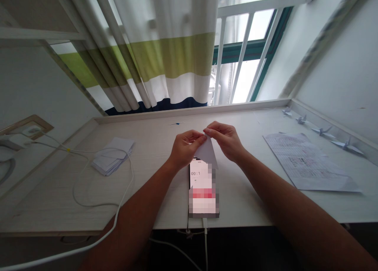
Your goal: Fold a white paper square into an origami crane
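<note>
Beyond the phone, the left hand and right hand each pinch the top of a folded paper, thumbs closed on fingers; its lower end overlaps the phone's far end in view. Fingers hide the tip, so its crease is hard to judge. Uneven pressure could skew it; the white cable, left of the phone, could snag the left forearm and jerk the pinch.

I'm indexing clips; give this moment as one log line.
left hand: gripping white paper; right hand: pinching its top tip; phone: on desk, cable attached; paper stack: left side; paper birds: row, far right
</note>
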A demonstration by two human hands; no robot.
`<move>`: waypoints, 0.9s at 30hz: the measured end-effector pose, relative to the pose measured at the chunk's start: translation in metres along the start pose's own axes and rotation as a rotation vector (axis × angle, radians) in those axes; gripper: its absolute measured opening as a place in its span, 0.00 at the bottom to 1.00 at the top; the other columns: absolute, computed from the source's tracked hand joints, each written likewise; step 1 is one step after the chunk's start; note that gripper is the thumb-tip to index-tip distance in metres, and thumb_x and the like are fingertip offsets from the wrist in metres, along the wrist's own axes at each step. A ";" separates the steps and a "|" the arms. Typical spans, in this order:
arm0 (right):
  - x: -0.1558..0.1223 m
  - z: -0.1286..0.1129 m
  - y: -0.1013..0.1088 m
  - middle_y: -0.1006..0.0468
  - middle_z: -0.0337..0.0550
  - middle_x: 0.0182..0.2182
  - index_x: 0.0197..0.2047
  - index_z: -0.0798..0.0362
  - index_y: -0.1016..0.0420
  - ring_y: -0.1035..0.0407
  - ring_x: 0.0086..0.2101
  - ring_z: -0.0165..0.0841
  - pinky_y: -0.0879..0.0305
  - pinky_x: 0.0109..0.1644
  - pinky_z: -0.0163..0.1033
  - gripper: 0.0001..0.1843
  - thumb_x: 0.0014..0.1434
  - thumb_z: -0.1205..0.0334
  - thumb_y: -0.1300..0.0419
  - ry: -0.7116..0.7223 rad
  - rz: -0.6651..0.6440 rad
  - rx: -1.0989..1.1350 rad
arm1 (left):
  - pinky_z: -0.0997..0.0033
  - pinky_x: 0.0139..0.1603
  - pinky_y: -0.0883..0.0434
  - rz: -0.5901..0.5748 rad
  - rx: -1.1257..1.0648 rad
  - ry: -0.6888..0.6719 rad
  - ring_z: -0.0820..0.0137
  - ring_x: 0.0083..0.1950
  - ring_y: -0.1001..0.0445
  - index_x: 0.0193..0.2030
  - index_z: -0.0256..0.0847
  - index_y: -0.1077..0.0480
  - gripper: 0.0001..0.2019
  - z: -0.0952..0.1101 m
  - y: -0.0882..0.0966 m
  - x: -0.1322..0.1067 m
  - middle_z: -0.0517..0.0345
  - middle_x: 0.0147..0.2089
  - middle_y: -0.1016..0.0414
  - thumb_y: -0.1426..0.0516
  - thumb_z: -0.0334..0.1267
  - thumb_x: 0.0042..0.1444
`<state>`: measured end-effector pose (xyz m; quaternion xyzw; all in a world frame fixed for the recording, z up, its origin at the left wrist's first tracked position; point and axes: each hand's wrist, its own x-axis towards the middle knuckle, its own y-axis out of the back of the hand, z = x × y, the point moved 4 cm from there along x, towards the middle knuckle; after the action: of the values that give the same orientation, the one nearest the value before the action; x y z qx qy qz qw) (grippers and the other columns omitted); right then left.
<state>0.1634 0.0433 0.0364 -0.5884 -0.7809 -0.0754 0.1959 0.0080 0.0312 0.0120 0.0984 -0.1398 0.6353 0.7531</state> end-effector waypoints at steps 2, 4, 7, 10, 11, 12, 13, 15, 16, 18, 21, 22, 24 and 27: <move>0.000 0.002 0.000 0.22 0.39 0.30 0.32 0.49 0.16 0.30 0.33 0.32 0.33 0.39 0.39 0.09 0.55 0.53 0.26 -0.007 0.004 0.015 | 0.69 0.38 0.26 0.010 -0.005 -0.002 0.68 0.36 0.21 0.36 0.39 0.19 0.12 0.001 0.000 0.000 0.54 0.35 0.17 0.31 0.46 0.55; 0.000 0.005 0.000 0.20 0.41 0.32 0.34 0.49 0.15 0.29 0.35 0.32 0.31 0.41 0.40 0.11 0.55 0.50 0.26 -0.045 0.017 0.034 | 0.68 0.39 0.26 0.021 -0.016 0.012 0.67 0.36 0.20 0.36 0.38 0.19 0.13 0.000 0.000 0.000 0.53 0.35 0.16 0.31 0.47 0.55; -0.001 0.007 -0.001 0.19 0.43 0.33 0.35 0.49 0.15 0.28 0.35 0.34 0.30 0.42 0.42 0.18 0.56 0.43 0.29 -0.089 0.010 0.058 | 0.68 0.38 0.25 0.030 -0.025 0.030 0.67 0.36 0.20 0.37 0.38 0.19 0.14 -0.002 0.001 0.001 0.52 0.35 0.16 0.30 0.48 0.53; -0.002 0.005 -0.002 0.21 0.41 0.29 0.30 0.51 0.17 0.30 0.32 0.32 0.32 0.38 0.40 0.18 0.54 0.44 0.27 -0.085 -0.010 0.029 | 0.68 0.38 0.25 0.026 -0.053 0.041 0.66 0.37 0.20 0.37 0.38 0.18 0.16 -0.003 0.000 0.001 0.52 0.36 0.16 0.30 0.49 0.52; -0.002 0.004 -0.002 0.22 0.40 0.27 0.29 0.51 0.18 0.32 0.30 0.32 0.33 0.36 0.39 0.17 0.53 0.45 0.26 -0.076 -0.003 0.008 | 0.68 0.38 0.24 0.023 -0.065 0.053 0.66 0.37 0.19 0.37 0.37 0.18 0.16 -0.004 -0.001 0.000 0.51 0.36 0.16 0.29 0.49 0.51; -0.002 0.003 -0.001 0.23 0.39 0.26 0.29 0.51 0.19 0.33 0.30 0.31 0.35 0.34 0.39 0.17 0.52 0.46 0.26 -0.066 0.018 -0.011 | 0.67 0.39 0.24 0.021 -0.072 0.068 0.66 0.37 0.19 0.37 0.37 0.18 0.16 -0.004 -0.002 0.000 0.51 0.36 0.15 0.29 0.50 0.51; -0.002 0.002 0.001 0.24 0.39 0.26 0.28 0.51 0.19 0.34 0.29 0.31 0.36 0.33 0.39 0.17 0.52 0.47 0.26 -0.054 0.050 -0.028 | 0.67 0.38 0.24 0.018 -0.071 0.084 0.66 0.36 0.19 0.37 0.37 0.18 0.17 -0.005 -0.002 0.000 0.51 0.36 0.16 0.29 0.50 0.50; -0.001 0.000 0.005 0.24 0.39 0.26 0.29 0.51 0.19 0.34 0.29 0.31 0.37 0.33 0.39 0.17 0.53 0.47 0.26 -0.030 0.120 -0.053 | 0.68 0.38 0.24 0.006 -0.041 0.108 0.66 0.35 0.20 0.36 0.37 0.18 0.17 -0.005 -0.004 -0.001 0.52 0.34 0.16 0.30 0.50 0.51; -0.001 -0.001 0.006 0.23 0.39 0.27 0.29 0.51 0.19 0.34 0.29 0.31 0.37 0.33 0.39 0.17 0.53 0.47 0.26 -0.020 0.150 -0.062 | 0.68 0.37 0.25 -0.003 -0.018 0.112 0.66 0.34 0.20 0.35 0.37 0.18 0.16 -0.006 -0.004 -0.001 0.52 0.34 0.16 0.30 0.50 0.52; -0.001 -0.002 0.008 0.23 0.40 0.27 0.29 0.51 0.19 0.34 0.29 0.31 0.37 0.34 0.39 0.17 0.54 0.46 0.26 -0.009 0.185 -0.078 | 0.69 0.35 0.26 -0.020 0.026 0.101 0.67 0.33 0.21 0.35 0.37 0.19 0.17 -0.005 -0.005 -0.001 0.52 0.33 0.16 0.32 0.51 0.54; -0.001 -0.001 0.009 0.23 0.40 0.27 0.30 0.51 0.19 0.34 0.29 0.32 0.37 0.33 0.40 0.18 0.54 0.45 0.27 -0.005 0.207 -0.104 | 0.69 0.35 0.26 -0.035 0.057 0.081 0.67 0.34 0.21 0.36 0.37 0.19 0.17 -0.005 -0.004 -0.001 0.52 0.34 0.16 0.34 0.52 0.57; -0.001 0.000 0.010 0.23 0.40 0.27 0.30 0.51 0.19 0.34 0.29 0.32 0.36 0.33 0.40 0.18 0.53 0.44 0.27 -0.006 0.222 -0.104 | 0.68 0.36 0.25 -0.037 0.069 0.077 0.66 0.35 0.20 0.36 0.37 0.19 0.17 -0.005 -0.003 -0.001 0.52 0.34 0.16 0.33 0.52 0.57; 0.000 0.001 0.013 0.23 0.40 0.27 0.30 0.51 0.19 0.34 0.28 0.32 0.37 0.31 0.39 0.19 0.52 0.43 0.26 -0.006 0.257 -0.093 | 0.67 0.39 0.24 -0.043 0.101 0.069 0.65 0.36 0.19 0.37 0.38 0.19 0.16 -0.003 -0.002 -0.001 0.51 0.35 0.16 0.33 0.51 0.56; 0.001 0.001 0.016 0.24 0.40 0.27 0.31 0.50 0.19 0.34 0.27 0.32 0.37 0.29 0.38 0.19 0.51 0.43 0.26 -0.011 0.285 -0.073 | 0.66 0.41 0.23 -0.073 0.131 0.052 0.66 0.36 0.19 0.38 0.38 0.19 0.15 0.000 -0.003 -0.001 0.51 0.35 0.16 0.34 0.50 0.58</move>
<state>0.1784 0.0489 0.0339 -0.7005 -0.6871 -0.0719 0.1789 0.0106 0.0297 0.0113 0.1360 -0.0744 0.6176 0.7711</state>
